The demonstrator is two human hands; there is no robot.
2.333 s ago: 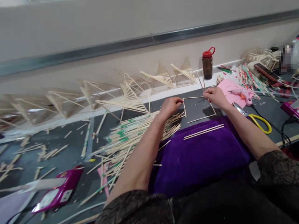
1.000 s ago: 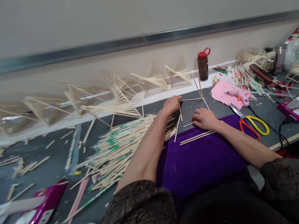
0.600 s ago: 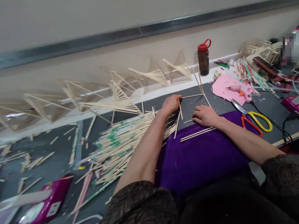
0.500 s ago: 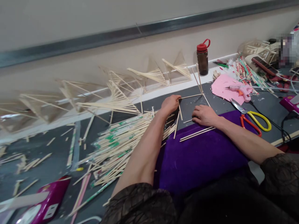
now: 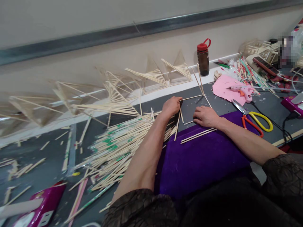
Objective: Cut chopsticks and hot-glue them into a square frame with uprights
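Observation:
A small frame of thin wooden sticks (image 5: 192,97) lies on the grey table, with two sticks rising from its far right corner. My left hand (image 5: 172,107) is closed at the frame's left corner, its fingertips pinching the stick ends there. At the frame's near right side, my right hand (image 5: 205,116) rests with curled fingers over the sticks; what its fingertips hold is hidden. Two loose sticks (image 5: 197,136) lie on the purple cloth (image 5: 203,160), just below my right hand. Left of my left forearm spreads a big pile of sticks (image 5: 123,138).
Stick structures (image 5: 106,107) line the wall. A brown bottle with a red lid (image 5: 203,60) stands behind the frame. Right of it are a pink glue gun (image 5: 242,91) on pink paper (image 5: 221,88) and scissors with red and yellow handles (image 5: 260,121). A magenta device (image 5: 47,201) is lower left.
The whole view has shifted slightly, so the table's objects appear a little further left. Both hands keep the same places at the stick frame.

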